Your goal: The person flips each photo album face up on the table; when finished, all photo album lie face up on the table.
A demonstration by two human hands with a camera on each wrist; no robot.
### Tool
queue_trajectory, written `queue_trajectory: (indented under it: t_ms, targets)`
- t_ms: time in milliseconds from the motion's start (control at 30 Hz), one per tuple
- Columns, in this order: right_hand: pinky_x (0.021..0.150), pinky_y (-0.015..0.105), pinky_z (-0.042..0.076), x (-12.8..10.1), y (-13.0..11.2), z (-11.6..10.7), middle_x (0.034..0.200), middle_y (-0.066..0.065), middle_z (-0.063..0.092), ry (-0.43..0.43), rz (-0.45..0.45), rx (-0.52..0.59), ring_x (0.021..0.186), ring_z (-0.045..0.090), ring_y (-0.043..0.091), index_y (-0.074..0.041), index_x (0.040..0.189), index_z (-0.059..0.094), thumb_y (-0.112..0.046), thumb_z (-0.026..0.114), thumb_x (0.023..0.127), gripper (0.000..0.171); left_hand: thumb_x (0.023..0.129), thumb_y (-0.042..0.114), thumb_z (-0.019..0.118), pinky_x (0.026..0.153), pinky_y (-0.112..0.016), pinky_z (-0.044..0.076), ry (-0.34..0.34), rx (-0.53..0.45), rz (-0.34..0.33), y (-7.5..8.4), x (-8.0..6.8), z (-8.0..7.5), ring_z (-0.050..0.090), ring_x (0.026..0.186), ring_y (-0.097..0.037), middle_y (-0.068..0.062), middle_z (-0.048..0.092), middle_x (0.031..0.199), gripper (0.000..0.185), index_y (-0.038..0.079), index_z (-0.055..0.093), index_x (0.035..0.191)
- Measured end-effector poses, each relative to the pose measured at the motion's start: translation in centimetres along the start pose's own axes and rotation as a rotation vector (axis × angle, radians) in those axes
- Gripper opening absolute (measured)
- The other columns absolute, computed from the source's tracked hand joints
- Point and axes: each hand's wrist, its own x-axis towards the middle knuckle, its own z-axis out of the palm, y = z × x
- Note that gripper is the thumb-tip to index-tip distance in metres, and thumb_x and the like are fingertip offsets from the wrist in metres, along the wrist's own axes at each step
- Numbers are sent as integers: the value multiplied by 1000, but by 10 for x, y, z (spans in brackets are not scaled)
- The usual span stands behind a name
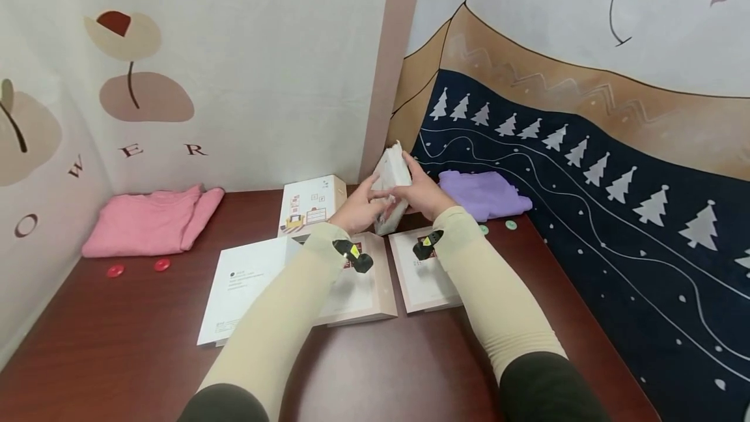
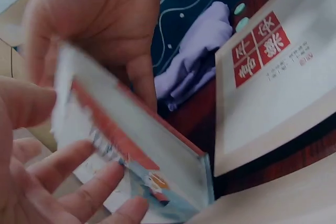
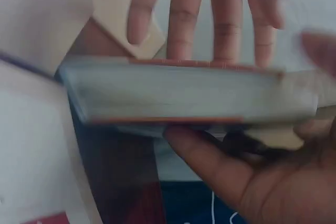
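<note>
A thick book (image 1: 387, 171) with pale page edges is held up, tilted, over the back of the table. My right hand (image 1: 428, 191) grips it, with fingers along its underside in the right wrist view. On the other face, my left hand (image 1: 356, 208) touches the cover with spread, fairly straight fingers. The left wrist view shows a red band and a small coloured picture on the cover (image 2: 149, 174); motion blurs the lettering. Its page block (image 3: 178, 95) faces the right wrist camera.
Beneath my arms lie white folder-like items: left (image 1: 243, 285), middle (image 1: 354, 298) and right (image 1: 430, 282). An illustrated white box (image 1: 310, 204) stands behind. Pink folded cloth (image 1: 149, 220) and red discs (image 1: 162, 265) are left; purple cloth (image 1: 483, 194) and green discs (image 1: 511, 225) right.
</note>
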Motion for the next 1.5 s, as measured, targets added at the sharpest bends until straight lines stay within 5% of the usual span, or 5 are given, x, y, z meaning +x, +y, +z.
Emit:
queue_trajectory:
  t_ms: [267,500,833,1167,1500]
  targets:
    - [75,33,50,12,26,-11,159,28,42,210,26,-364,109,58,34,-14,169,16,12,63,76,107,101,12,57,123,-46,37,-1,214,-105,-19,2,-4,48,145,-37,-27,44,160,83,7,10,170]
    - [82,37,48,11,32,-10,157,26,47,259,129,-332,115,54,35,-6,165,25,8,59,81,91,100,14,61,130,-47,22,34,227,-112,-29,1,-12,36,153,-36,-24,27,171,89,1,7,169]
    - [119,47,40,11,32,-2,162,20,44,198,174,-342,140,47,33,-9,164,32,-6,67,91,80,107,14,52,121,-53,39,48,228,-103,-27,-17,-40,47,147,-40,-26,37,165,82,12,1,171]
    - [103,55,56,0,-5,48,156,20,50,46,-2,-187,135,57,37,-18,162,39,-21,73,99,72,107,17,50,124,-56,33,207,228,-190,-46,-58,-110,38,151,-46,-29,34,166,79,10,3,171]
    - [117,49,44,16,-12,106,154,22,52,-208,-46,-362,143,52,35,-15,164,39,-31,72,100,73,108,21,47,127,-60,24,132,436,-311,-68,-81,-147,27,156,-48,-32,21,170,75,-4,9,167]
